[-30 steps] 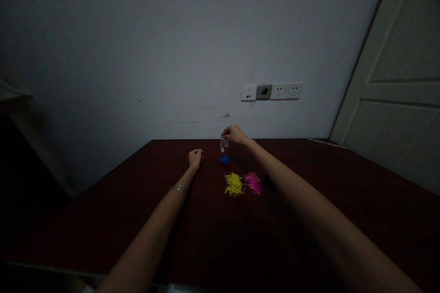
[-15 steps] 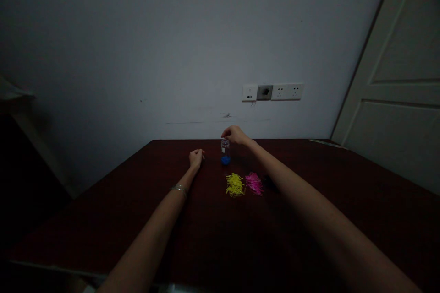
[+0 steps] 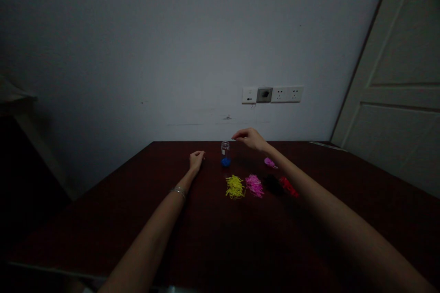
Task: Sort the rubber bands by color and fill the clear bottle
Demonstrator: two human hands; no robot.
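A clear jar [image 3: 225, 152] with blue pieces at its bottom stands upright on the dark red table. My right hand [image 3: 248, 138] hovers to the right of its open mouth, thumb and fingers apart, with nothing seen between them. To the left of the jar, my left hand [image 3: 196, 159] rests on the table with its fingers curled closed; whether it holds anything is hidden. Nearer to me lie a yellow pile of bands [image 3: 235, 187] and a pink pile [image 3: 254, 185]. Farther right are a black pile [image 3: 273, 184] and a red pile [image 3: 288, 186], partly beside my right forearm.
A small pink-purple item [image 3: 270, 162] lies behind the black pile, near my right wrist. The wall with a socket strip [image 3: 272, 94] rises behind the table [image 3: 192, 229]. A door [image 3: 402, 82] is at the right.
My right hand has moved right, away from the jar's mouth, and its fingers have parted. The black and red piles and the pink-purple item now show beside my forearm.
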